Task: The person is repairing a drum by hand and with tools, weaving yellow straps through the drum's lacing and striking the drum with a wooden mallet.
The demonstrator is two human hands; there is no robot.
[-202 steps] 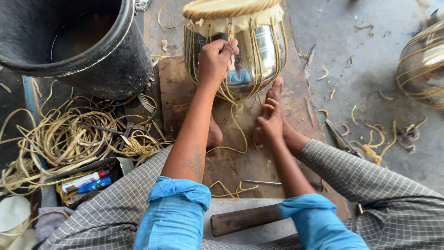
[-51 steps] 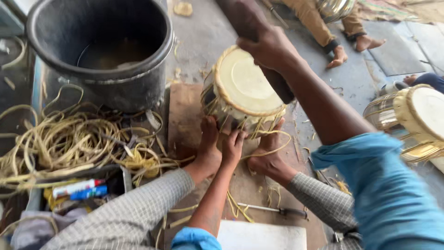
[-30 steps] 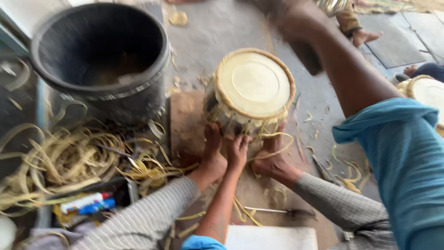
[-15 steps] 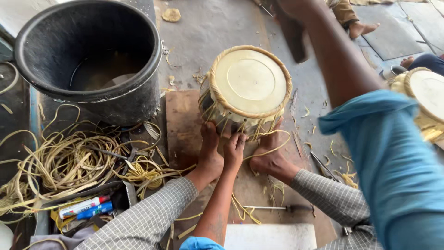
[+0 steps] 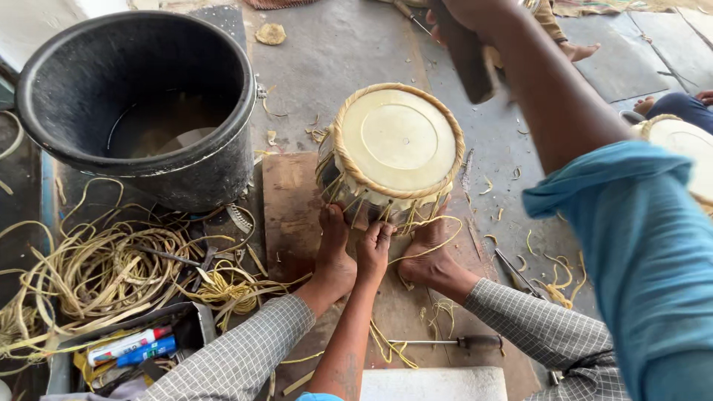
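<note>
Nearest, the left hand [image 5: 373, 249] pinches the pale lacing at the base of the drum [image 5: 392, 152], which stands tilted on a wooden board [image 5: 291, 212], braced between both bare feet [image 5: 332, 249]. Beyond, the right hand [image 5: 464, 15] clenches a dark mallet [image 5: 468, 56] (raised above the drumhead). Probably heavy and rigid; hold by the shell, not the taut, fragile skin.

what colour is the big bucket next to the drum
Black: the bucket is plain black inside and out, seen best in the head view.
</note>
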